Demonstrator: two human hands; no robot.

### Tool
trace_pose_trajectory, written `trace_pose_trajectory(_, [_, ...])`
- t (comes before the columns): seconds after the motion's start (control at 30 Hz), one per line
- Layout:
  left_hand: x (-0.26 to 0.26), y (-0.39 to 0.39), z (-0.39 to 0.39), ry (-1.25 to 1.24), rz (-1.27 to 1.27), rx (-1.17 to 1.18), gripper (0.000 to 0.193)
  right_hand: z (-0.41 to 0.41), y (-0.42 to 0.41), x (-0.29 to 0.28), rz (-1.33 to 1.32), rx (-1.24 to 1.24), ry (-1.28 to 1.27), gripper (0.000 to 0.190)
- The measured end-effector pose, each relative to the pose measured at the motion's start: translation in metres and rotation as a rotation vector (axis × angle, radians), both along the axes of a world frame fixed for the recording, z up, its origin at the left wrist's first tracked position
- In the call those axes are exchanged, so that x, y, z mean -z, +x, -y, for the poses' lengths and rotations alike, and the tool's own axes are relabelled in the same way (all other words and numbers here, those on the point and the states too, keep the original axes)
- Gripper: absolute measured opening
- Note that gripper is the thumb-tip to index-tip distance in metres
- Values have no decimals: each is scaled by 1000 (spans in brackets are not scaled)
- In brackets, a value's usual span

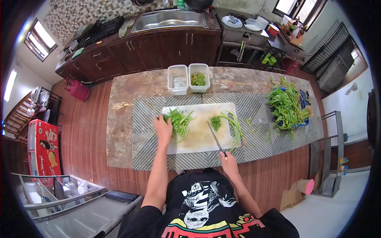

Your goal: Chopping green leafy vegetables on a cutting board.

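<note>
A white plastic cutting board (199, 139) lies before me on the table. At its left end my left hand (163, 128) has its fingers and thumb around the leafy tips of a bunch of greens (180, 123), whose stems spread to the right. My right hand (229, 163) holds a kitchen knife (216, 138) by its dark handle at the board's near edge. The blade points away from me, its tip beside a small heap of chopped greens (215, 123). Several long green stems (236, 128) lie across the board's right end, partly over its handle slot.
Past the board stand an empty clear plastic container (178, 80) and another container (199, 88) with chopped greens inside. A blue basket (306, 122) heaped with leafy greens (282, 107) sits at the right. A striped mat (148, 142) covers part of the worn table (120, 134).
</note>
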State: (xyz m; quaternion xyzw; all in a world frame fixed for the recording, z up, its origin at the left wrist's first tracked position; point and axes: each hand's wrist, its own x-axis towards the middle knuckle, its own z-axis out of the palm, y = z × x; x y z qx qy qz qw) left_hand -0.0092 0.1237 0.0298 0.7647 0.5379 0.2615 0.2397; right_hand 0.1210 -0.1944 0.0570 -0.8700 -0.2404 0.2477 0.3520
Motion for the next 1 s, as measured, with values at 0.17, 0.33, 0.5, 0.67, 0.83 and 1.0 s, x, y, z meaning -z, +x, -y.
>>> trace_pose_trajectory(0.17, [5, 4, 16, 241, 57, 13, 25, 3, 0, 3, 8, 14, 46, 45])
trace_pose_trajectory(0.33, [11, 9, 12, 25, 228, 112, 23, 1, -1, -1, -2, 8, 7, 45])
trace_pose_trajectory(0.5, [17, 9, 7, -234, 458, 191, 28, -4, -3, -6, -36, 0, 25, 45])
trace_pose_trajectory(0.67, [-19, -1, 20, 76, 253, -23, 36, 0, -1, -1, -1, 0, 24, 44])
trace_pose_trajectory(0.83, [-3, -42, 12, 104, -87, -145, 30, -2, -3, -2, 1, -9, 19, 44])
trace_pose_trajectory(1.0, [7, -58, 7, 166, -154, -148, 19, -4, -4, -8, 21, -23, 2, 43])
